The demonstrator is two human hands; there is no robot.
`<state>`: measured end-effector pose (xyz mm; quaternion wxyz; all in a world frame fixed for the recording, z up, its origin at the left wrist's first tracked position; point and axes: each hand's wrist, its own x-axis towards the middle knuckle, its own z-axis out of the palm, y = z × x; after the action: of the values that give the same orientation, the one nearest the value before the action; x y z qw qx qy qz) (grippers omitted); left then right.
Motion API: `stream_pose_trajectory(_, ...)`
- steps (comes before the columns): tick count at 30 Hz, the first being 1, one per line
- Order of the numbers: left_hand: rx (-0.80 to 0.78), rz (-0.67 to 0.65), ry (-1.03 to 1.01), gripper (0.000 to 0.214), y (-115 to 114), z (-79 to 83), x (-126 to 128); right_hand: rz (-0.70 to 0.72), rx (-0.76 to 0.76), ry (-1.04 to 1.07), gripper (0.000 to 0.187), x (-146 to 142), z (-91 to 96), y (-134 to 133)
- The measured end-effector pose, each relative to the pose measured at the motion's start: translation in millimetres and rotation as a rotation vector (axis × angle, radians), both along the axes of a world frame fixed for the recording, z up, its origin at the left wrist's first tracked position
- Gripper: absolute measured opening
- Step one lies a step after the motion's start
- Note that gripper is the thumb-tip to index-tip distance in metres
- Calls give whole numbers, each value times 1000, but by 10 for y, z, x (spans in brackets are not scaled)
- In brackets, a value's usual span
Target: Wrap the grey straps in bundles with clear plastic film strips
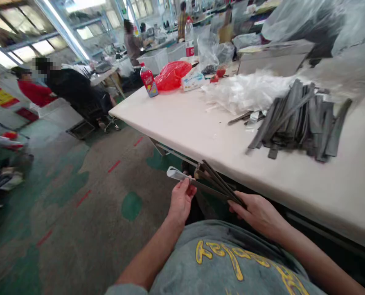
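Over the front edge of the table, my right hand (256, 211) is closed around the near end of a bundle of thin dark strips (221, 181), which fan out a little toward the far left. My left hand (181, 198) pinches a small clear plastic sleeve (175, 173) between thumb and fingers. One flat dark strip runs between the two hands, and its left end lies at the sleeve; how deep it sits inside I cannot tell. On the table to the right lies a loose pile of similar dark grey strips (296, 119).
The white table (176, 119) holds a heap of clear plastic sleeves (246, 92), a red plastic bag (173, 76), a drink bottle (148, 80), a tissue pack (193, 81) and a grey box (274, 57). Seated people (72, 88) are at the far left.
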<state>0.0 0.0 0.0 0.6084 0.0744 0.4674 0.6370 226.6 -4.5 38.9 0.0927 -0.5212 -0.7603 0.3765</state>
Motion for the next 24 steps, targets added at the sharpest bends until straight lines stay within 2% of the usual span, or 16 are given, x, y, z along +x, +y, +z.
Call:
stream_pose_trajectory(3,-31,-94,33,32,-39,15,128,-22,27,-8,30,-70,52,18)
stream_pose_trajectory(7,7,-374,106,26,-146,24,352,-51,85,15,27,-224,53,80)
stream_pose_trajectory(8,30,-409,111,25,-146,36,369,-54,92,32,27,-248,42,94)
stream_pose_trajectory(10,74,-359,86,28,-83,75,323,-63,93,64,28,-259,16,108)
stream_pose_trajectory(13,120,-109,48,33,78,135,177,-73,74,75,31,-233,-17,101)
stream_pose_trajectory(15,121,-35,51,32,116,131,169,-79,77,74,32,-242,-35,101)
stream_pose_trajectory(20,39,-264,25,28,-45,38,437,-90,120,93,29,-337,-65,141)
stream_pose_trajectory(22,81,-250,26,28,-3,67,414,-97,117,116,31,-325,-70,141)
stream_pose_trajectory(24,160,-134,13,32,140,144,277,-101,104,140,32,-281,-71,124)
